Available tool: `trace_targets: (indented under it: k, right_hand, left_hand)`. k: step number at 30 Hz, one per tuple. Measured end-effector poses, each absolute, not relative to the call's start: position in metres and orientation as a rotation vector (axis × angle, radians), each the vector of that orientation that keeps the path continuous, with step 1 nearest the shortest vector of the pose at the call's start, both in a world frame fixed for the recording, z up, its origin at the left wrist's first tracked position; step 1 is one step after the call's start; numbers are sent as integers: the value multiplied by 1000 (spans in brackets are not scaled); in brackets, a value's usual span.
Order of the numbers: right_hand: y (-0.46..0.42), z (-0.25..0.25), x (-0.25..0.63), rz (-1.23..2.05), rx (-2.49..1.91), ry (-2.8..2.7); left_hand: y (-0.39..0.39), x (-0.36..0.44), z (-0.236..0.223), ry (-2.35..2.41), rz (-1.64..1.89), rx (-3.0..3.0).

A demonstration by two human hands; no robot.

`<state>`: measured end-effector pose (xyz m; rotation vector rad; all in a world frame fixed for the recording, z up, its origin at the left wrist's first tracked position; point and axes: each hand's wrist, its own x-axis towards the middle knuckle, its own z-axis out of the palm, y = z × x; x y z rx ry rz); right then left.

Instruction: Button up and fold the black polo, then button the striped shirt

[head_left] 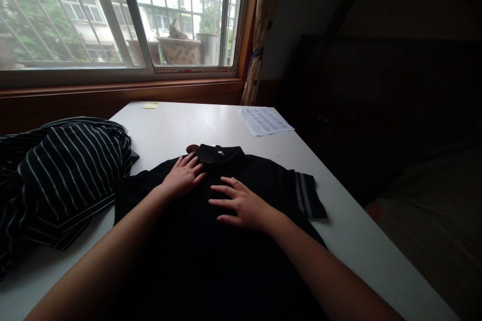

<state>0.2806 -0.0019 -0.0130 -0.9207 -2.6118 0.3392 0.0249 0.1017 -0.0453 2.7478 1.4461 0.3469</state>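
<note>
A black short-sleeved shirt (226, 256) lies spread on the white table, its collar (222, 154) toward the window. Two grey stripes band the sleeve (311, 194) on the right. My left hand (184, 174) rests flat on the shirt just below the collar's left side, fingers stretched out. Over the middle of the chest is my right hand (241, 204), palm down with its fingers spread. Neither hand grips anything. The shirt's lower part is dark and runs out of view between my forearms. A brown round object (192, 149) shows partly behind the collar.
Striped black cloth (75, 165) is heaped on the table's left side. Printed sheets (265, 120) lie at the far right corner, and a yellow note (150, 106) near the back edge. Beyond the white table (181, 123) stand a window and a tied curtain (254, 67).
</note>
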Motion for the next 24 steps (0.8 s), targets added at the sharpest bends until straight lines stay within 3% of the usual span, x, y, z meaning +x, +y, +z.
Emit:
trace_targets:
  k: [5, 11, 16, 24]
  right_hand:
    - [-7, -11, 273, 339, -786, -2656]
    - [4, -19, 281, 180, -1083, -2533]
    - [1, -17, 280, 329, -848, -2588]
    - [20, -28, 294, 305, -1149, -2096]
  left_hand:
    - [102, 25, -45, 1455, 332, 2766]
    - [100, 27, -43, 1468, 318, 2762]
    - [99, 27, -44, 1463, 335, 2753]
    - [98, 27, -41, 1462, 367, 2759]
